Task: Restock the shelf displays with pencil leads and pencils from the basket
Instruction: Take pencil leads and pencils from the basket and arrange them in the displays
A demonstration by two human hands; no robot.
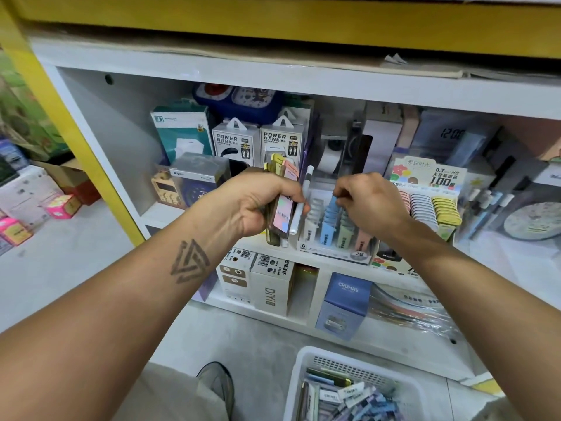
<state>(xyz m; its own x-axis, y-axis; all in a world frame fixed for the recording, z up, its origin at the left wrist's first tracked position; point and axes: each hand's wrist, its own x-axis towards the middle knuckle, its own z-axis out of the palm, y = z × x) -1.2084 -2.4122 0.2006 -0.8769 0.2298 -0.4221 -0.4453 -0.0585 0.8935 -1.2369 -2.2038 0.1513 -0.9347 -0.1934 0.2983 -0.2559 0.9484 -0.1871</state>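
At the frame's bottom right, the white basket (306,378) is sitting with pastel packs in it. Mid-frame, your left hand (252,205) is gripping a bundle of lead cases (280,214) and a white pencil (300,205). Your right hand (367,199) is pinching a blue case (331,208) into the display rack (334,250), just beside the bundle.

Two hands (255,205) (368,200); one basket (299,372); two power bank boxes (235,141) (280,139); one white pencil (300,205).
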